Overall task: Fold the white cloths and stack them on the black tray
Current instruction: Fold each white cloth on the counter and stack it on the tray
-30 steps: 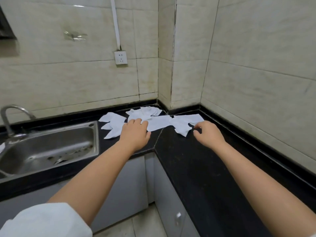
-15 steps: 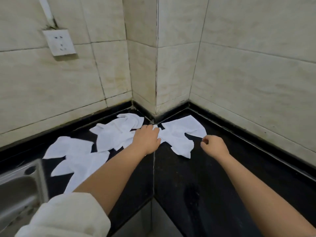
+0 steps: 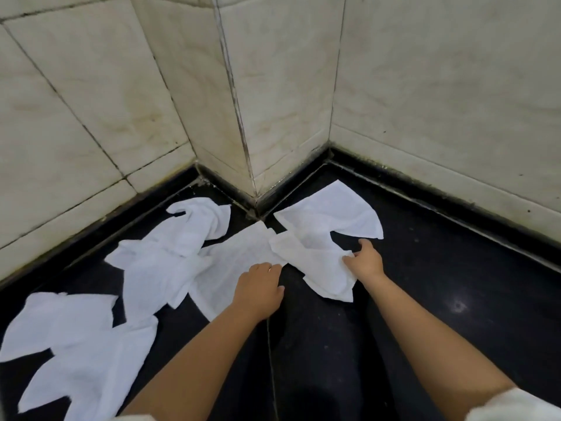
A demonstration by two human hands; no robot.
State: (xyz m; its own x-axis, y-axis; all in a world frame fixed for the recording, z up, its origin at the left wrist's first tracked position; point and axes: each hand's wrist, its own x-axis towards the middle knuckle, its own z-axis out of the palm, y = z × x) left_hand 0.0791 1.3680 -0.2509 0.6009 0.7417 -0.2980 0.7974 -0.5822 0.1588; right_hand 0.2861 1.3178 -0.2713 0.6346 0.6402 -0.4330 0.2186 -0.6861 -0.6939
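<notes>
Head view: your right hand [image 3: 365, 260] pinches edge of crumpled white terry cloth [image 3: 324, 238] in corner of black stone counter [image 3: 425, 284]; left hand [image 3: 261, 288] presses neighbouring flat white cloth [image 3: 230, 262], fingers curled. Lift clear, spread flat, match corners. Tray unseen.

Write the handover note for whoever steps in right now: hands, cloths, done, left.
Left hand: rests on the middle cloth, fingers curled at its edge.
Right hand: pinches the right cloth at its near edge.
Other white cloths lie loose and crumpled along the black counter.
Done: nothing folded. No tray in view.
Left: fold every cloth, find the tray, stack.
</notes>
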